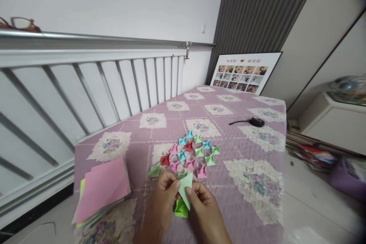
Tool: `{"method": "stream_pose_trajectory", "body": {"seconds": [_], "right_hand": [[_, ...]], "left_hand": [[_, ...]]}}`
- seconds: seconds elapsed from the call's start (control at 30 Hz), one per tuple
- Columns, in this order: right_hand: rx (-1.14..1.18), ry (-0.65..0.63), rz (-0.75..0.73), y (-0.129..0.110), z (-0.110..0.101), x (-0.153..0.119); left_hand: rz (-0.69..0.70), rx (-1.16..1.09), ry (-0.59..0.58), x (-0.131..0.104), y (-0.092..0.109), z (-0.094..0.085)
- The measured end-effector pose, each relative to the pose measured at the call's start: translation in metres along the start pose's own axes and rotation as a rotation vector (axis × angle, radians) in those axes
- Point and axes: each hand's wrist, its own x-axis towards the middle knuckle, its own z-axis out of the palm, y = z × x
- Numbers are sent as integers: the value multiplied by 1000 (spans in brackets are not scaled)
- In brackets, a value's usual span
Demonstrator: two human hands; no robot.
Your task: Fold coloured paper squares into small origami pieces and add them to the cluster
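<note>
Between my two hands is a folded piece of pale green paper (185, 189), a pointed, roughly triangular shape. My left hand (168, 190) pinches its left side, thumb on top. On its right side, my right hand (203, 197) grips it between thumb and fingers. A bright green folded paper piece (181, 209) lies on the cloth under my hands, partly hidden. Just beyond my fingers sit several small folded paper pieces in pink, red, blue and green, among them a pink one (201, 171) and a red one (165, 159).
A stack of coloured paper sheets (104, 187), pink on top, lies at the left of the table. The tablecloth (243, 213) is purple with floral patches. A black object with a thin handle (256, 122) rests at the right. A photo board (246, 72) leans at the back.
</note>
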Motion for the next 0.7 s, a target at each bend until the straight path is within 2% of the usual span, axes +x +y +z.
{"method": "stream_pose_trajectory", "body": {"seconds": [0.13, 0.23, 0.3, 0.43, 0.57, 0.7], "right_hand": [[61, -9, 17, 8, -13, -3], [98, 89, 17, 15, -19, -11], [98, 128, 20, 15, -21, -15], [25, 94, -13, 3, -16, -13], [-19, 51, -77, -9, -1, -8], [-21, -29, -72, -5, 7, -14]], "left_hand": [[-79, -17, -195, 5, -13, -3], [-87, 105, -232, 0, -13, 0], [-47, 166, -199, -3, -11, 5], [53, 268, -84, -8, -1, 12], [135, 321, 18, -13, 8, 7], [120, 404, 153, -23, 15, 1]]}}
